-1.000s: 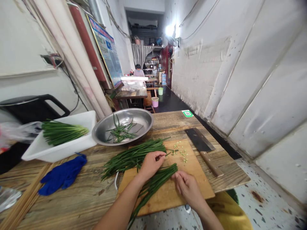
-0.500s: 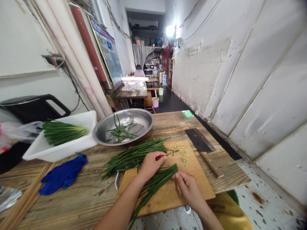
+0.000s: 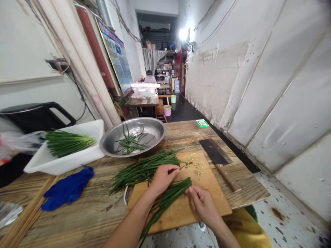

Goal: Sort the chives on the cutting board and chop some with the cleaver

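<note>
1. Two bundles of green stalks lie at the fingers: the near bundle (image 3: 169,199) partly under the left hand (image 3: 162,178), its even ends just beside the right fingertips, and the far bundle (image 3: 147,168) just beyond the left fingers.
2. Left thumb and forefinger curl together into a loop, with a thin green tip at their ends; I cannot tell whether they pinch it.
3. Fingers of the right hand (image 3: 203,202) are bent, thumb against forefinger, near the close bundle's ends; whether they grasp a stalk, I cannot tell.
4. Under both hands is a wooden cutting board (image 3: 208,175), with small pale-green pieces (image 3: 198,169) scattered beyond the right fingers.
5. To the right of the right fingers, a cleaver (image 3: 214,151) lies flat on the bench (image 3: 100,220), handle toward the person.
6. Beyond the left fingers stands a metal bowl (image 3: 156,131) holding loose stalks (image 3: 131,143).
7. Well left of the left fingers are a blue glove (image 3: 66,191), thin wooden sticks (image 3: 24,220) and a white tray (image 3: 50,168) with another bundle (image 3: 68,143).
8. Far beyond the fingers, a person (image 3: 150,79) is behind another table (image 3: 142,102).
</note>
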A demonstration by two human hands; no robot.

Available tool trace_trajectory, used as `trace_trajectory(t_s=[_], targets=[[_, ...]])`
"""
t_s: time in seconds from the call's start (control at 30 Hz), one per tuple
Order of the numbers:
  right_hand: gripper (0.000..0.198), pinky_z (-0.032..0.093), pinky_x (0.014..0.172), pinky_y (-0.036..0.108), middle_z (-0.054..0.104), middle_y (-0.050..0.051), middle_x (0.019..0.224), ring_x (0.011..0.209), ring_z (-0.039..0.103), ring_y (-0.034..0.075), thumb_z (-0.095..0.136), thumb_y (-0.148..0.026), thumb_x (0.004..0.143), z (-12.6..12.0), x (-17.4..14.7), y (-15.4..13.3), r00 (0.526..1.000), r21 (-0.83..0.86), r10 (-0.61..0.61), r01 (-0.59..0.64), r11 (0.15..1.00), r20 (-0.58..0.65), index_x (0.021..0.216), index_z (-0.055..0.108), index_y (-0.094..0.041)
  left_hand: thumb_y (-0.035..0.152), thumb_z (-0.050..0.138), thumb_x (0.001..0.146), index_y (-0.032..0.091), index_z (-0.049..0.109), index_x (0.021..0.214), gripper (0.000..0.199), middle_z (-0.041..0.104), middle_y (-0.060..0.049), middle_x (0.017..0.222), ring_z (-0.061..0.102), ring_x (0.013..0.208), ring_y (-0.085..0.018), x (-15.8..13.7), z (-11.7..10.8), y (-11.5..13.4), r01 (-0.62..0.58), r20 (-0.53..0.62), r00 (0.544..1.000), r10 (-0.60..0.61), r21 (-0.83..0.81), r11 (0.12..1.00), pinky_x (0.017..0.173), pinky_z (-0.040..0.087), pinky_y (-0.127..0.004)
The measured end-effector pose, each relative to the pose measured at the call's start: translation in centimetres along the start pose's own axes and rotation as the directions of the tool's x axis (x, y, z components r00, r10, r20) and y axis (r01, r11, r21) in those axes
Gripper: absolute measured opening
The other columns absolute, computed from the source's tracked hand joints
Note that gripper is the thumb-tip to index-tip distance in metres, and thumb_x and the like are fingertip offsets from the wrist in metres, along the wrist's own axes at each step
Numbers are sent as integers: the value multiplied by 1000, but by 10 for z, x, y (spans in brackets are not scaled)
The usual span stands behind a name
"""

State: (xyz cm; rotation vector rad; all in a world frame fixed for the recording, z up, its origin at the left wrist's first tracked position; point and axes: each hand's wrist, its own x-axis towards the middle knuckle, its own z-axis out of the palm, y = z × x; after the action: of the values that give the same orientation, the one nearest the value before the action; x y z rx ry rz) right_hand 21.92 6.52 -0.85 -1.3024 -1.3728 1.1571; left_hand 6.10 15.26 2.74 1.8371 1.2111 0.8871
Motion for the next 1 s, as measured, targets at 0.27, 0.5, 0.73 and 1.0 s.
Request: trace_trajectory(t_s=[0.27, 0.5, 0.73, 1.0], targets=[[45, 24, 38, 18, 36, -8, 41, 36, 32, 7, 40, -56, 85, 0, -1, -3, 1000, 24, 1, -1, 1000, -11, 76, 56, -15, 24, 55, 78, 19, 72, 86, 19, 71, -3, 87, 63, 81, -16, -2, -3, 3, -80, 51, 996, 78, 41, 996, 78, 45, -24], [44, 23, 37, 18, 34, -8, 41, 36, 30, 7, 40, -56, 85, 0, 0, -3, 1000, 46, 3, -2, 999, -12, 75, 55, -16, 24, 51, 81, 21, 72, 87, 22, 71, -2, 85, 61, 81, -14, -7, -8, 14, -228, 300, 930, 212, 17, 974, 77, 44, -23], [42, 23, 38, 18, 34, -9, 42, 37, 30, 7, 40, -54, 86, 2, 0, 1, 1000, 54, 13, -12, 998, -19, 77, 55, -16, 27, 47, 83, 19, 71, 83, 25, 69, -5, 86, 59, 83, -17, -2, -25, 12, -134, 97, 989, 112, 265, 955, 78, 43, -27], [40, 22, 38, 18, 34, -8, 43, 38, 30, 7, 41, -51, 87, 1, 0, 2, 1000, 47, 13, -12, 999, -18, 78, 56, -15, 28, 63, 72, 20, 69, 73, 10, 65, -5, 80, 56, 84, -20, -2, -16, 8, -18, 84, 996, -43, 615, 788, 77, 37, -30]])
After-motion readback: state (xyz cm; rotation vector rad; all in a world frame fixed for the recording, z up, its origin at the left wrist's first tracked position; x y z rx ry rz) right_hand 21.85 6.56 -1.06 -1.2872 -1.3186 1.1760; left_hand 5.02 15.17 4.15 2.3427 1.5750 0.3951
